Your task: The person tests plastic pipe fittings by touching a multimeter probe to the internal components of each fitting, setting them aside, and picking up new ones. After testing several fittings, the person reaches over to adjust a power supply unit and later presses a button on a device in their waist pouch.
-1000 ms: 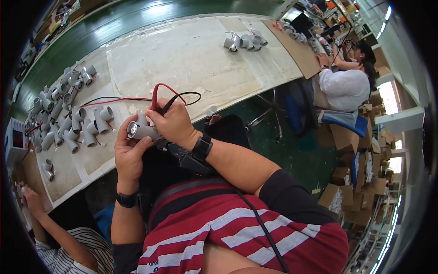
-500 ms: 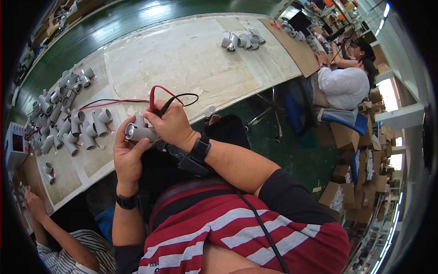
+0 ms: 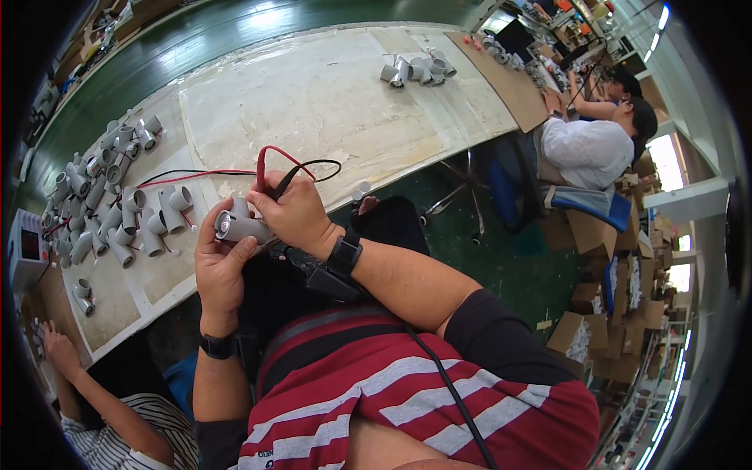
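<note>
A grey T-shaped spotlight head [image 3: 246, 228] with a clear lens at one end is in my left hand [image 3: 220, 272], thumb below and fingers around its far side. My right hand [image 3: 300, 213] is closed on a pair of test leads, a red probe [image 3: 261, 169] and a black probe [image 3: 285, 183]. Its fingers sit right beside the spotlight head. The probe tips are hidden under the hand, so I cannot tell what they touch. The red and black wires loop above the hand and run left across the table [image 3: 313, 110].
Several more grey spotlight heads [image 3: 106, 200] lie piled at the left, and a small group [image 3: 419, 70] lies at the far right. A power supply box [image 3: 30, 247] stands at the left edge. Co-workers sit at the right and lower left; cardboard boxes [image 3: 580, 337] fill the right.
My hands and the spotlight head keep almost the same place. At the right, a co-worker's head has shifted; at the lower left, a co-worker's hand has moved slightly.
</note>
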`<state>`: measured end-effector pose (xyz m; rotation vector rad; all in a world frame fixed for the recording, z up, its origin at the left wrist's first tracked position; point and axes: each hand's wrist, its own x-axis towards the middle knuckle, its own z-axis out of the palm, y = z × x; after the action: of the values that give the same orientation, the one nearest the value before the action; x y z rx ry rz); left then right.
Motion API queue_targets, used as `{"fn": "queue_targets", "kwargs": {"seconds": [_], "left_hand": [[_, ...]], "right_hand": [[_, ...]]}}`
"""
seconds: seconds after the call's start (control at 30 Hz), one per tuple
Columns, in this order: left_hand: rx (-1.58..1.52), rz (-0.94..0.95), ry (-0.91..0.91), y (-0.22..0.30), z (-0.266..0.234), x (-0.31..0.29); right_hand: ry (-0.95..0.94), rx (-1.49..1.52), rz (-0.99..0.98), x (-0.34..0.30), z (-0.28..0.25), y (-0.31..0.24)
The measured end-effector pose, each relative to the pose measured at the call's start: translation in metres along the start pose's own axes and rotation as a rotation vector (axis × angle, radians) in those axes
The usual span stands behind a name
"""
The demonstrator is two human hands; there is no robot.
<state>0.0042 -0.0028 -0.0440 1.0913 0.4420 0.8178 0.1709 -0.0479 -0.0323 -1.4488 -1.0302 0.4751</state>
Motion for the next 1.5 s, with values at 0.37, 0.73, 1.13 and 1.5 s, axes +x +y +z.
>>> {"fn": "queue_targets", "kwargs": {"seconds": [0.37,0.73,1.13,1.5], "left_hand": [[-0.006,-0.006,0.001,0.000,-0.001,0.005],[-0.076,-0.025,0.037,0.004,0.016,0.008],[0.106,0.249,0.555,0.081,-0.066,-0.039],[1.771,-0.046,0.844,0.139,-0.295,-0.062]], "right_hand": [[0.000,0.014,0.017,0.003,0.001,0.001],[-0.056,-0.077,-0.003,-0.002,-0.009,0.009],[-0.031,0.365,0.124,-0.010,-0.013,0.017],[-0.157,0.377,0.295,-0.001,-0.028,0.002]]}}
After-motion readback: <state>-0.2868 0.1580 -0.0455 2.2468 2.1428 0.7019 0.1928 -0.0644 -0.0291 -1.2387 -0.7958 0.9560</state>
